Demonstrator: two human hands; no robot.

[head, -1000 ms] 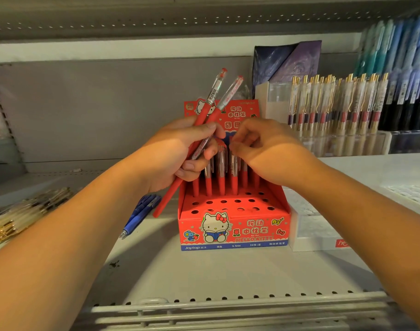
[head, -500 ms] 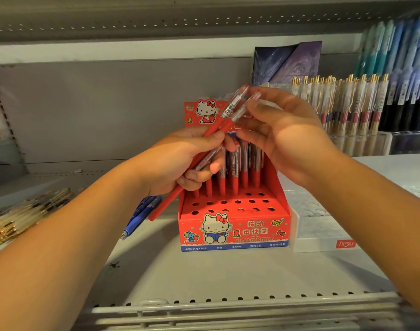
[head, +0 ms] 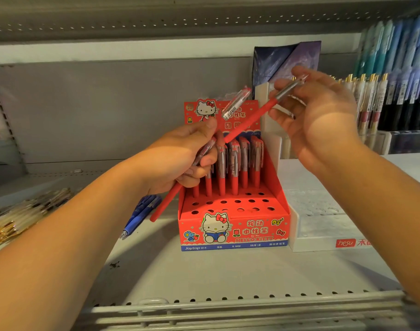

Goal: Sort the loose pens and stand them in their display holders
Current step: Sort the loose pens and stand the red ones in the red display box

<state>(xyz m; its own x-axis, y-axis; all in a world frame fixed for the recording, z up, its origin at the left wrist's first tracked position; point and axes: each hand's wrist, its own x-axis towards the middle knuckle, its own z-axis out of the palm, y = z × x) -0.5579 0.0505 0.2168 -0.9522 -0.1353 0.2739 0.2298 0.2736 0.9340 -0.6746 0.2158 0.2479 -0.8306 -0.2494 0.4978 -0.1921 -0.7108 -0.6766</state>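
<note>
Pinches one red-barrelled, clear-capped pen point(head: 256, 113) in the right hand point(head: 323, 120) grip, slanted above the red cardboard Hello Kitty display holder point(head: 233, 230); clenches a second red pen point(head: 166, 204) in the left hand point(head: 180, 161) grip. Likely calls for righting it, red end down, over an empty hole point(head: 237, 201).

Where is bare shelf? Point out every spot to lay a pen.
Free: shelf floor between the Hello Kitty pen holder and the front rail; the stretch between the blue pens and the gold-trimmed pen pile. Crowded: right of the holder, where the hesu box flanks it.
</note>
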